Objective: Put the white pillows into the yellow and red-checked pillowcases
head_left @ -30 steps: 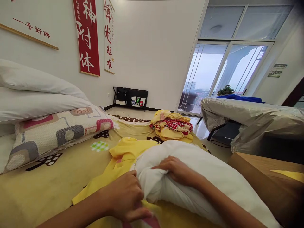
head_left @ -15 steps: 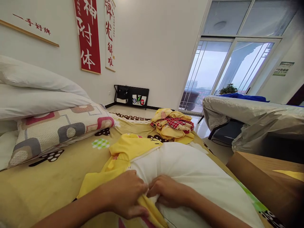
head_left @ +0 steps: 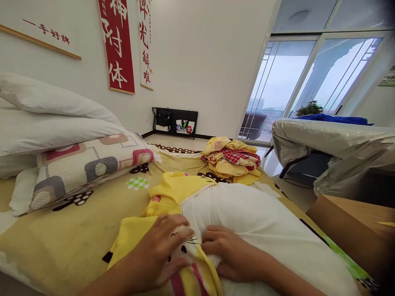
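A plump white pillow (head_left: pixel 265 218) lies on the bed, its left end partly inside a yellow pillowcase (head_left: pixel 182 189) printed with a cartoon face. My left hand (head_left: pixel 165 246) rests over the near part of the pillowcase, thumb and fingers apart, with the printed face showing between them. Close beside it, my right hand (head_left: pixel 228 253) has its fingers curled into the pillow's white cloth near the pillowcase edge. Its fingertips are partly hidden in the folds.
Patterned pillow (head_left: pixel 95 168) and white pillows (head_left: pixel 61 127) are stacked at left. Folded yellow and red-checked bedding (head_left: pixel 234 160) lies at the far bed edge. A wooden box-like piece (head_left: pixel 354 222) and plastic-covered furniture (head_left: pixel 339 139) stand at right.
My left hand has opened from its grip at the pillowcase edge and shifted, uncovering the printed face. My right hand stays on the pillow. The view has turned slightly left.
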`<action>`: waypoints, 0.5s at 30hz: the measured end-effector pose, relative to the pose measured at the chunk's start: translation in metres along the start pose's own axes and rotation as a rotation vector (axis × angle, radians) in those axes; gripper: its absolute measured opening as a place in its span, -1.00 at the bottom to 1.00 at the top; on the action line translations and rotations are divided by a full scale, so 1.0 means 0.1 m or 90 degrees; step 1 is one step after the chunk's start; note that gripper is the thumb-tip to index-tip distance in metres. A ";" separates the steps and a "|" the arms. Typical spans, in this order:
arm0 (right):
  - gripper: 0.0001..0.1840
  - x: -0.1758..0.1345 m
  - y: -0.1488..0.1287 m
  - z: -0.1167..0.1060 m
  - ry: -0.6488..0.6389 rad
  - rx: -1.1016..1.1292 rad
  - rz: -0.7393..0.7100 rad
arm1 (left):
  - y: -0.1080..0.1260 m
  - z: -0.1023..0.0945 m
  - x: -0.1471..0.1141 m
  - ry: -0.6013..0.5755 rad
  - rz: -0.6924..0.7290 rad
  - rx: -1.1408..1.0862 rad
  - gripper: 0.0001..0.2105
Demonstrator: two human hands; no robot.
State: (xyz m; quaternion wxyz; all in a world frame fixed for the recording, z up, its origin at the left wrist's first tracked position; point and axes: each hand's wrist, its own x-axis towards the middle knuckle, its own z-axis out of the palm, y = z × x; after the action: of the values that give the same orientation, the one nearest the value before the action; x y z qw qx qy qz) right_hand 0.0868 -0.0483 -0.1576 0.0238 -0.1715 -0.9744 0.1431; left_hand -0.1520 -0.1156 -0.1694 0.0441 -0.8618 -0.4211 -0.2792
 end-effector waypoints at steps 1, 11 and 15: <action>-0.73 -0.09 -0.03 -0.08 -0.003 0.012 0.021 | -0.14 -0.04 -0.14 0.044 -0.095 0.022 -0.70; -0.68 -0.10 -0.07 0.03 0.016 -0.034 0.055 | -0.81 -0.01 -0.95 -0.145 -0.691 -0.525 -0.48; -0.71 -0.04 -0.04 0.19 0.038 -0.086 0.030 | -0.52 0.09 -0.84 -0.078 -0.681 -0.661 -0.48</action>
State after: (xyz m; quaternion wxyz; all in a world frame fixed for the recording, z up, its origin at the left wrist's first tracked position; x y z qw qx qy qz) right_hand 0.0877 -0.0589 -0.1747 0.0380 -0.2000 -0.9764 0.0723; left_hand -0.2280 -0.1386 -0.2286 -0.5337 -0.4636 -0.5983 -0.3772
